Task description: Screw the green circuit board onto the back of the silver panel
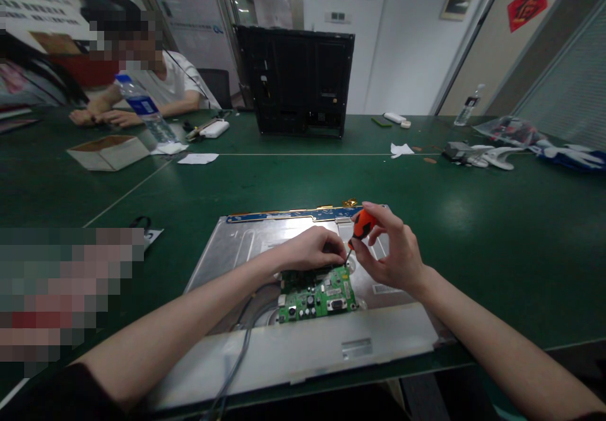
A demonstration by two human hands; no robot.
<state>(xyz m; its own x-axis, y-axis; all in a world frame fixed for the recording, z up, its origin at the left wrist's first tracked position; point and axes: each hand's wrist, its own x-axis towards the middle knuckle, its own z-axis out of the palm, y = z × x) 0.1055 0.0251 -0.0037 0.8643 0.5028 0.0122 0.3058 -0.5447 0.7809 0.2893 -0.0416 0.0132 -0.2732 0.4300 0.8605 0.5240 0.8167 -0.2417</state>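
My right hand (395, 250) grips the orange and black handle of a screwdriver (363, 224). Its thin shaft points down at the upper right corner of a green circuit board (322, 295). Close to the tip, my left hand (318, 249) has its thumb and fingers pinched together; whatever they hold is hidden. The board lies on a silver metal display panel (227, 250), with grey cables (247, 339) running from its left side toward me. Along the panel's far edge runs a narrow blue circuit strip (284, 215).
A black monitor housing (300, 80) stands upright at the back of the green table (497, 244). Farther left are an open cardboard box (111, 154) and a water bottle (149, 112). Gloves (487, 154) and a plastic bag (511, 130) lie at the right. Two people sit at the far left.
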